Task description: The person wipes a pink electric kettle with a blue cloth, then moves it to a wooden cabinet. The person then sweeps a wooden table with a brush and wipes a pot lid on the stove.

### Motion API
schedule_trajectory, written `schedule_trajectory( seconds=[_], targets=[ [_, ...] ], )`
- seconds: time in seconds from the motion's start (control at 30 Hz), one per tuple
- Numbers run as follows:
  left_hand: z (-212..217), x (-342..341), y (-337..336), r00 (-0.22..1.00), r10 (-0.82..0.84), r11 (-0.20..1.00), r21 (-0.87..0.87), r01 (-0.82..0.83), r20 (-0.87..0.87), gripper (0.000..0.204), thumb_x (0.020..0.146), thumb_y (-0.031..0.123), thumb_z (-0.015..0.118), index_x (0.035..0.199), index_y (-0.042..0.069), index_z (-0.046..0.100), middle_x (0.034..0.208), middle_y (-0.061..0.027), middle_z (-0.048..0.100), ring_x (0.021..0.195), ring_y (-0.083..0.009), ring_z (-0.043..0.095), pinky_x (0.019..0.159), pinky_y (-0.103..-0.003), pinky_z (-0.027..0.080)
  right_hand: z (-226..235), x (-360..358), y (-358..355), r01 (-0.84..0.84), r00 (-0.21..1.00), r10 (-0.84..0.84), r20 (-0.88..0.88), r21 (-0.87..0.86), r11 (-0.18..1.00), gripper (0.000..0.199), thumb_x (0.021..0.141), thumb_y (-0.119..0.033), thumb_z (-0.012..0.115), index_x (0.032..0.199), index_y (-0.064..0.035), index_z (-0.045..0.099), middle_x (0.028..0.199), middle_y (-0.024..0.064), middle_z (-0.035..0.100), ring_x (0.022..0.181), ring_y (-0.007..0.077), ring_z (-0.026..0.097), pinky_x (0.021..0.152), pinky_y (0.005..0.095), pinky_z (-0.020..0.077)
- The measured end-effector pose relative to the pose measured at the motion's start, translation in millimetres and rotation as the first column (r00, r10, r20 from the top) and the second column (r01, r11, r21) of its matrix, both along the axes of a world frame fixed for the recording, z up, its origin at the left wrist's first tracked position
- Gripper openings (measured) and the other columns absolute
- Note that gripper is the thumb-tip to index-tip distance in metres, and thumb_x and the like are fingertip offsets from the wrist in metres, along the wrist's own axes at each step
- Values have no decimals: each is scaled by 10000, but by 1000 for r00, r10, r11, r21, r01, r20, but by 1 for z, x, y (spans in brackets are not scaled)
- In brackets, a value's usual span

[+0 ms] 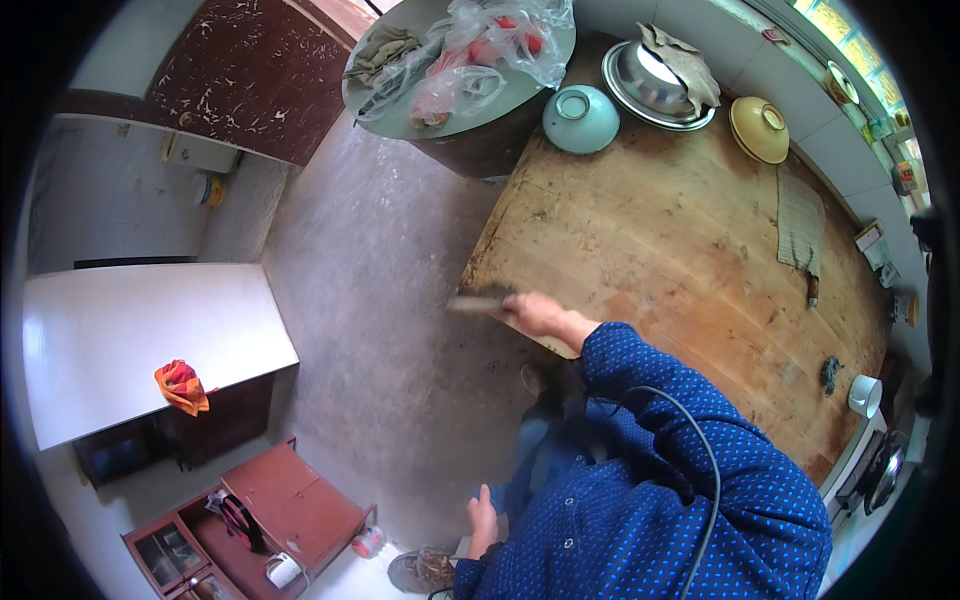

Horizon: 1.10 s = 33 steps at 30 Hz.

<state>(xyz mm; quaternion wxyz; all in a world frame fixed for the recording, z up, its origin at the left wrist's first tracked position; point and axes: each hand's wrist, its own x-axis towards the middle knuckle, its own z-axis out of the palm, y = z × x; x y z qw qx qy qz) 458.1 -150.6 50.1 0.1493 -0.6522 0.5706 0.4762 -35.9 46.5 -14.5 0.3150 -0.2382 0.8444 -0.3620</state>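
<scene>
My right hand (537, 313) is closed around a short, tan, brush-like object (476, 304). Motion blurs that object, so its exact kind is unclear. It juts out past the left corner of a worn wooden table (640, 230), over the floor. Lower down, my left hand (483, 517) hangs beside my leg, apart from the table. Its fingers look loosely extended, with nothing visible in them.
Along the table's far side are an upturned pale-blue bowl (581, 119), a metal basin (655, 82) under a cloth and a yellow bowl (759, 130). A cleaver-shaped thing (801, 220) and white mug (865, 395) lie right. Plastic bags (470, 70) cover a round table; a white cabinet (130, 330) stands left.
</scene>
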Motion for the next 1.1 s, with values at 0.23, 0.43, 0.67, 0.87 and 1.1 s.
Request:
schedule_trajectory(
  seconds=[0.23,0.43,0.67,0.87,1.1],
  targets=[
    [-31,39,-15,984,63,996,-47,-72,-169,316,1080,296,637,966,3,661,878,-63,699,706,-190,675,648,-367,572,25,16,63,579,789,-577,-213,-56,813,373,1006,-126,555,1377,-147,586,917,239,727,808,463,704,702,582,543],
    [-45,58,-6,993,71,997,-22,-73,-90,365,1079,334,634,1047,-28,669,938,-111,731,805,-249,732,744,-397,621,17,112,37,157,985,-162,56,84,984,448,975,-160,612,1416,-89,569,1009,268,737,939,478,719,838,590,565],
    [-40,57,-17,988,96,993,-54,-103,-120,535,1051,428,651,1114,-102,679,1033,-175,737,909,-252,711,810,-411,582,37,95,85,681,692,-722,13,-345,646,451,997,-110,606,1447,-93,597,1247,279,709,1135,448,712,962,491,584],
    [-46,73,-14,992,102,990,-88,-108,-75,605,1019,488,676,1105,-109,711,1067,-209,746,934,-265,709,816,-417,567,33,170,88,339,938,-343,43,72,938,468,957,-102,621,1424,-77,611,1327,279,682,1241,471,647,1069,526,527],
    [-61,70,-40,990,112,993,-9,-114,-85,524,1035,428,689,1127,-88,696,1054,-151,745,941,-222,710,837,-375,567,45,156,126,756,586,-788,-189,-222,616,376,1033,-124,596,1397,-30,616,1211,281,720,1083,434,726,903,490,575]
  ],
)
